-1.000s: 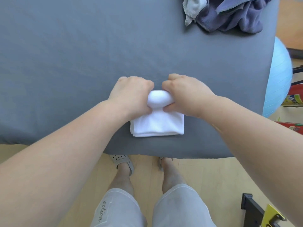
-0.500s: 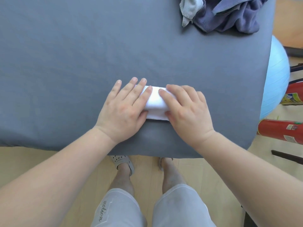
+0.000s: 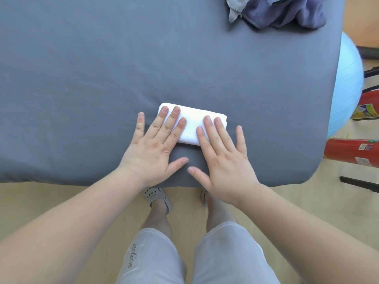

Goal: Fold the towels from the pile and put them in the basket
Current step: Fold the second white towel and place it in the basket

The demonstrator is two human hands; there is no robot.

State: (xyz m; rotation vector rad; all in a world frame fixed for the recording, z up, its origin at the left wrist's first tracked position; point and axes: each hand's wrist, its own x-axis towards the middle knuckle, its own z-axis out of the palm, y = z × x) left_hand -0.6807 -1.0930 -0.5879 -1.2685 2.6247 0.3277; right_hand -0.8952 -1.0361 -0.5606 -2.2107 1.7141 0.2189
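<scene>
Together our two hands press flat on the one white towel [image 3: 192, 125]. Neither has a grip on it, and all the fingers are straight and spread. Three fingers of the left hand [image 3: 152, 150] lie on the towel's left half, with the little finger on the grey cloth beside it. Three fingers of the right hand [image 3: 224, 160] cover its right half, with the little finger off the edge. Both thumbs rest on the tabletop [image 3: 82, 78] nearer to us, close to each other but apart. The towel is folded into a small, thick oblong with a soft, nubbly surface. Its long side runs left to right, slightly tilted, and it lies near the front edge of the tabletop, about midway along. Well apart from it, at the far right corner, sits the pile [image 3: 287, 15]. We count at least two cloths there, one light grey and one purple-blue, both crumpled. On the floor to the right we see one pale blue ball [image 3: 346, 89] and two red cylinders [image 3: 352, 152].
</scene>
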